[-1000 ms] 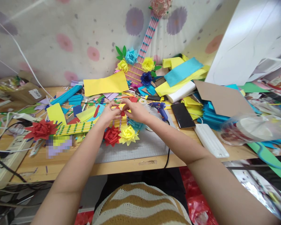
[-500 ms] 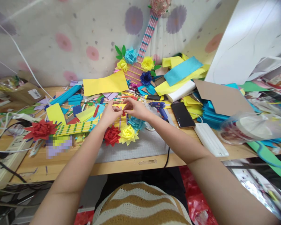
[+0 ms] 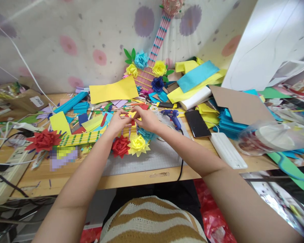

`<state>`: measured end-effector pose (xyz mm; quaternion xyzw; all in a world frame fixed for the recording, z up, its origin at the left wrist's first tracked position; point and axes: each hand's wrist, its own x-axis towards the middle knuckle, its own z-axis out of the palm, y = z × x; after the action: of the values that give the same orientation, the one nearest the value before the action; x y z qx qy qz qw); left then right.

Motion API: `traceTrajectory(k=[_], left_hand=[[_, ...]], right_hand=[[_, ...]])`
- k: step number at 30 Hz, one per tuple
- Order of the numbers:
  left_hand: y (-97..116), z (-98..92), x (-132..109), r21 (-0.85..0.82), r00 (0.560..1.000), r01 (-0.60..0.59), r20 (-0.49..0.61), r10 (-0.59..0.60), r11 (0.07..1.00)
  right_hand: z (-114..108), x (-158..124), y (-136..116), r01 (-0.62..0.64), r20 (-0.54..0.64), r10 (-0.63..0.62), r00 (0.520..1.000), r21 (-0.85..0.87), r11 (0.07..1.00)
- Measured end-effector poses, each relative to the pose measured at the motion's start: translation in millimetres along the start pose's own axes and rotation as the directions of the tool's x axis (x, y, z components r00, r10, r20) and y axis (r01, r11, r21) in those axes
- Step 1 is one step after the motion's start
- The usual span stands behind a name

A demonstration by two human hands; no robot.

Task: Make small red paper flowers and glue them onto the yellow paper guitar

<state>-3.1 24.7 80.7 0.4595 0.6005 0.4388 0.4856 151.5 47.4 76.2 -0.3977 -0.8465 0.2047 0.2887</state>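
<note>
My left hand (image 3: 118, 123) and my right hand (image 3: 146, 118) meet over the body of a yellow paper guitar, fingertips pinched close together. A small red piece (image 3: 132, 122) shows between the fingertips; which hand grips it is hard to tell. Just below my hands sit a red paper flower (image 3: 121, 146) and a yellow paper flower (image 3: 138, 145), with a light blue flower (image 3: 146, 133) under my right hand. The guitar's yellow neck (image 3: 81, 138) runs left to a large red flower (image 3: 44, 140).
A blue glue gun (image 3: 171, 115) and a black phone (image 3: 197, 124) lie right of my hands. A pink paper guitar (image 3: 152, 64) leans on the wall behind. Paper sheets (image 3: 114, 89), scraps and a white power bank (image 3: 228, 150) are around the grey mat (image 3: 162, 157).
My fingers have shifted slightly around the small red piece, and my right hand's fingers have tilted a little. The flowers and tools look the same.
</note>
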Motion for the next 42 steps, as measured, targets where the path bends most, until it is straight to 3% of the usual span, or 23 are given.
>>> traceTrajectory(k=[6,14,19,26,32,38,42], left_hand=[[-3.6,-2.5,2.9,-0.026,1.000,-0.003,-0.012,0.003,1.000],[0.5,1.1,0.4,0.016,0.999,-0.042,-0.022,0.042,0.999],[-0.5,1.4,1.9,-0.034,1.000,0.008,-0.021,-0.009,0.999],[4.6,3.0,1.0,-0.123,0.994,0.110,0.003,-0.110,0.986],[0.2,-0.1,4.7,-0.153,0.995,0.100,0.008,-0.100,0.983],[3.7,-0.3,-1.8,-0.123,0.999,0.041,-0.018,-0.044,0.992],[6.2,0.9,-4.6,-0.095,0.999,0.029,-0.017,-0.030,0.995]], right_hand=[[1.0,-0.8,0.7,0.064,0.028,-0.061,0.998,-0.095,0.993],[-3.2,1.9,4.4,-0.009,0.022,0.007,1.000,0.114,0.993],[-3.8,1.9,3.9,-0.016,-0.003,0.016,1.000,0.146,0.989],[-1.0,0.4,5.2,0.109,0.004,-0.109,0.994,-0.052,0.993],[0.3,-1.0,5.7,0.221,0.043,-0.217,0.975,-0.160,0.962],[-2.5,-2.0,3.4,0.075,-0.028,-0.074,0.997,0.058,0.995],[-1.8,-0.8,4.9,-0.008,-0.012,0.010,1.000,0.175,0.985]])
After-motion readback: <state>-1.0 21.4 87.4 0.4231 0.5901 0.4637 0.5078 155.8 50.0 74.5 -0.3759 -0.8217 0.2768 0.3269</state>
